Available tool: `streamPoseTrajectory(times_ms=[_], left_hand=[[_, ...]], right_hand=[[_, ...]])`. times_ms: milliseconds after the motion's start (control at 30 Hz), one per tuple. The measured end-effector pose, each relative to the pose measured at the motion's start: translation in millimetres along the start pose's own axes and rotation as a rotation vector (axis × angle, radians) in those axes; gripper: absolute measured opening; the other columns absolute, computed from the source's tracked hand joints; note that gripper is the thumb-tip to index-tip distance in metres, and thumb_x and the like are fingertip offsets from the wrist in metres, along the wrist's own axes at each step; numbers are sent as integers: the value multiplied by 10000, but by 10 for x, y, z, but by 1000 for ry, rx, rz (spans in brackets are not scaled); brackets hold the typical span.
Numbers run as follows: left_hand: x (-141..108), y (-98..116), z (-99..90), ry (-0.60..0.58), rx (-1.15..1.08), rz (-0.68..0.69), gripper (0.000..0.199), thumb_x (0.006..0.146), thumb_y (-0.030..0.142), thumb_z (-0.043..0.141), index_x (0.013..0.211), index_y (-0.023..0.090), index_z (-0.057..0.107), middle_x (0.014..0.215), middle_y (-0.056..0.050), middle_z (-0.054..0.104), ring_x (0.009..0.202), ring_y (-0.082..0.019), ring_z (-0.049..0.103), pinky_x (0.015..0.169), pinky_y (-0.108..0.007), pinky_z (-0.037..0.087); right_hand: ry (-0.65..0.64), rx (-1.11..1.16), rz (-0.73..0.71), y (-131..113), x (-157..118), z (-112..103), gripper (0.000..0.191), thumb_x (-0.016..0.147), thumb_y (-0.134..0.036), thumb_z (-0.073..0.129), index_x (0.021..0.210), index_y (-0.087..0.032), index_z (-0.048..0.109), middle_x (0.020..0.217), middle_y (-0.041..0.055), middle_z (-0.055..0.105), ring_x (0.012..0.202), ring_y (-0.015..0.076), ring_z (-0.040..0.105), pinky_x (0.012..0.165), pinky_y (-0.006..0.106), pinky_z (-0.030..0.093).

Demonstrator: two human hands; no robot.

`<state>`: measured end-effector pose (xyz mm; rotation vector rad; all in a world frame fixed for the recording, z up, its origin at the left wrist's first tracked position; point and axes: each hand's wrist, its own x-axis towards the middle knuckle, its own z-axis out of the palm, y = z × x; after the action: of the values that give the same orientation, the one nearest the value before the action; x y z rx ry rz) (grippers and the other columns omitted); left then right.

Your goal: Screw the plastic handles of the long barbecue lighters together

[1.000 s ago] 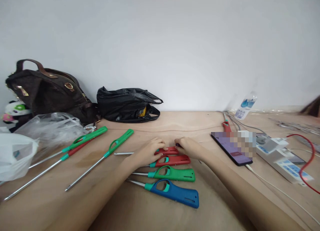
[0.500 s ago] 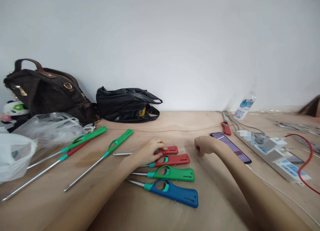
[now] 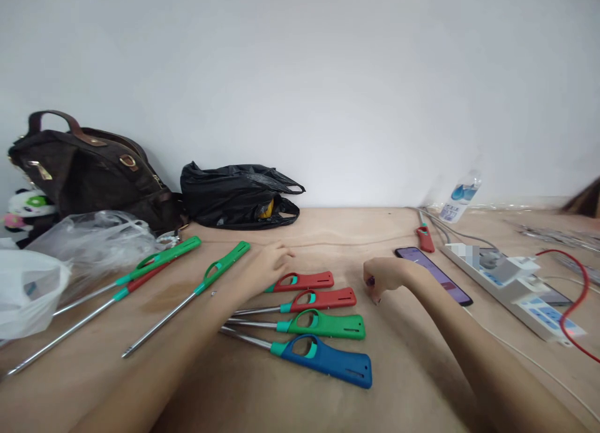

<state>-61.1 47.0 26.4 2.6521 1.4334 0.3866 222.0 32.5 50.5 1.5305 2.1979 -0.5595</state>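
Four long lighters lie side by side, handles to the right: a red one (image 3: pixel 309 281), another red one (image 3: pixel 328 298), a green one (image 3: pixel 328 325) and a blue one (image 3: pixel 332 361). My left hand (image 3: pixel 267 267) is over the metal tube of the farthest red lighter, fingers slightly apart, holding nothing visible. To the right of the handles, my right hand (image 3: pixel 385 275) hangs near the phone (image 3: pixel 435 275), fingers curled down; whether they hold something small is unclear. On the left lie a green lighter (image 3: pixel 227 264), another green one (image 3: pixel 173 253) and a partly covered red one (image 3: pixel 145 278).
A dark backpack (image 3: pixel 94 177), a black plastic bag (image 3: pixel 229 195) and clear and white bags (image 3: pixel 32 289) stand at the left. At the right are a small red lighter (image 3: pixel 425 239), a bottle (image 3: pixel 462 199), a power strip (image 3: pixel 506 295), cables and metal pieces (image 3: pixel 557 239).
My left hand has come off the farthest red lighter's handle and moved left and slightly away, uncovering its trigger loop. My right hand has barely moved.
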Motion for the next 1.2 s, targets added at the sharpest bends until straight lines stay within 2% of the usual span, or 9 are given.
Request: streamPoseTrajectory(times_ms=[133,267,400,467,567,667,733,933,1200], left_hand=[[-76,-339,-172,-16,316,-367,283,828,84,474,1026,71,674,1136,-226,633,1048,-352,626,881,-458,496],[-179,-617,-240,-74,383,-500,216,769,99,555,917,29,696,922,-270,684,897,-436,661,750,-509,515],[-137,-595,-147,-65,336,-390,282,819,121,558,1064,58,682,1055,-237,681,1011,-387,638,849,-468,495],[-73,-493,-39,-49,280,-259,392,849,140,579,1239,140,610,1245,-155,623,1170,-306,559,986,-399,432],[11,-328,153,-55,207,-107,420,875,197,611,1290,250,576,1248,-59,615,1196,-226,517,1032,-321,388],[42,-223,308,-24,91,23,371,868,239,640,1238,224,622,1114,-88,621,1094,-257,538,959,-372,432],[41,-190,362,-3,16,74,365,864,238,644,1228,214,630,1050,-89,604,1045,-261,537,925,-387,442],[21,-148,359,11,-75,112,367,852,214,643,1218,242,637,1015,-69,576,1028,-250,514,915,-382,435],[10,-110,337,9,-83,115,363,844,183,657,1203,233,649,1029,-73,584,1049,-254,510,927,-387,433]], right_hand=[[39,-17,43,-15,-14,-41,203,635,-187,741,824,-122,770,756,83,716,680,228,646,514,253,369],[138,-31,68,-16,-13,-42,137,708,-131,676,820,-100,750,772,120,712,704,252,656,527,270,369],[314,-25,29,-78,-10,-46,192,838,-90,524,828,-94,715,824,146,696,748,247,649,595,296,405],[420,-19,-7,-138,0,-55,233,911,-127,460,902,-100,692,934,157,679,845,243,635,704,314,437],[641,23,-118,-222,45,-48,204,949,-206,468,952,-139,661,1051,143,626,1006,247,573,891,354,422],[957,283,-358,-275,128,8,172,940,-262,501,897,-170,639,956,103,589,891,221,574,821,365,468],[1054,536,-477,-304,194,63,185,942,-295,486,878,-181,618,904,74,569,778,186,577,692,333,495],[958,1029,-660,-389,364,208,221,905,-393,538,831,-189,581,791,19,555,638,138,597,586,298,521],[900,1117,-682,-393,431,253,304,872,-484,576,817,-185,583,766,9,566,631,133,624,592,298,542]])
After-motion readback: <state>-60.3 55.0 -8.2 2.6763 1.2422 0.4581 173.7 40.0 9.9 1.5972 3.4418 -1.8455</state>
